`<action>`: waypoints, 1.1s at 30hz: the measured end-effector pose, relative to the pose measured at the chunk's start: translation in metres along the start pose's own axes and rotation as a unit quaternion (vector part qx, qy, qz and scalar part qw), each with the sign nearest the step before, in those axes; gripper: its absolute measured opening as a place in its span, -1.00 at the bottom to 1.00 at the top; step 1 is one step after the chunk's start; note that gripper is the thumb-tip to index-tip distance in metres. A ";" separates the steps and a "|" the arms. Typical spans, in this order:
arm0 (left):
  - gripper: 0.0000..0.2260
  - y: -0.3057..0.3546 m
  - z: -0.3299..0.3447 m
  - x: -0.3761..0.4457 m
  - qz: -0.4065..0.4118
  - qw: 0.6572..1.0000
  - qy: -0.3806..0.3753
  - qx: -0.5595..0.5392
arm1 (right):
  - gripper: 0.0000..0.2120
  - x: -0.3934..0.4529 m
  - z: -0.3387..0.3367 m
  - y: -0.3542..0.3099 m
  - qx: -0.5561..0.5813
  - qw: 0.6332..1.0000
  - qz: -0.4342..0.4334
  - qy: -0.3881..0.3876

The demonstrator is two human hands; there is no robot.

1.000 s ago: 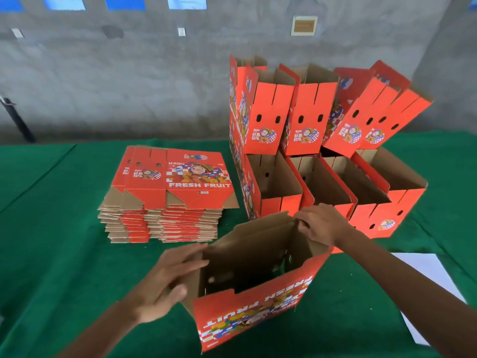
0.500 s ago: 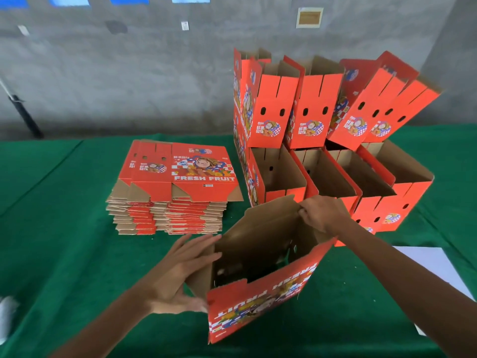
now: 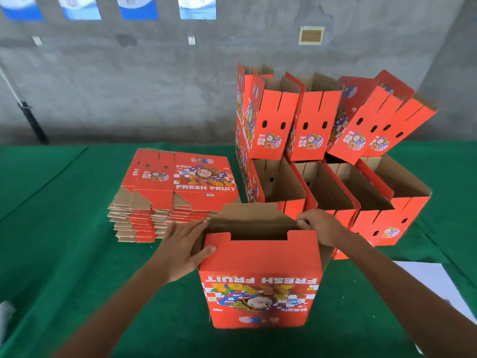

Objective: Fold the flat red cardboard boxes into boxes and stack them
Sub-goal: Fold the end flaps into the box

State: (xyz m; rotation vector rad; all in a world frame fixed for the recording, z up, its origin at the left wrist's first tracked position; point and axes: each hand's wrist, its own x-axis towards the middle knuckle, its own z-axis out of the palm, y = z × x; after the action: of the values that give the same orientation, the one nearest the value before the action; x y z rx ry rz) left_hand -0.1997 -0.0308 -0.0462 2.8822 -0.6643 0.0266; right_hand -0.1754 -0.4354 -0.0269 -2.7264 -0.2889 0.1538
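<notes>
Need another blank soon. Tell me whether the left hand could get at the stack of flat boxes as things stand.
Probably yes: the stack of flat boxes lies just beyond the left hand, nothing between them, but that hand is holding the half-folded box.

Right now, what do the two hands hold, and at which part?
Both hold the half-folded red box: the left hand grips its upper left corner, the right hand pinches the top edge at the upper right corner.
</notes>
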 end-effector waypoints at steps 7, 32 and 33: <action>-0.53 0.031 0.009 0.015 0.000 0.992 -0.042 0.122 | -0.86 -0.015 -0.041 0.030 -0.109 0.993 0.048 -0.026; -0.07 0.071 0.034 0.036 -0.139 0.905 0.286 -0.284 | -0.26 -0.012 0.044 0.001 0.005 0.996 -0.029 0.090; -0.10 0.070 0.034 0.034 -0.115 0.906 0.283 -0.293 | -0.25 -0.010 0.044 0.001 0.005 0.996 -0.025 0.088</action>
State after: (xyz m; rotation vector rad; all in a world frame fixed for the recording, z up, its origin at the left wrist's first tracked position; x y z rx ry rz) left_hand -0.2003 -0.1142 -0.0657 2.1820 -0.1680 0.5153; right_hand -0.1918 -0.4222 -0.0668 -2.6976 -0.3049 -0.0999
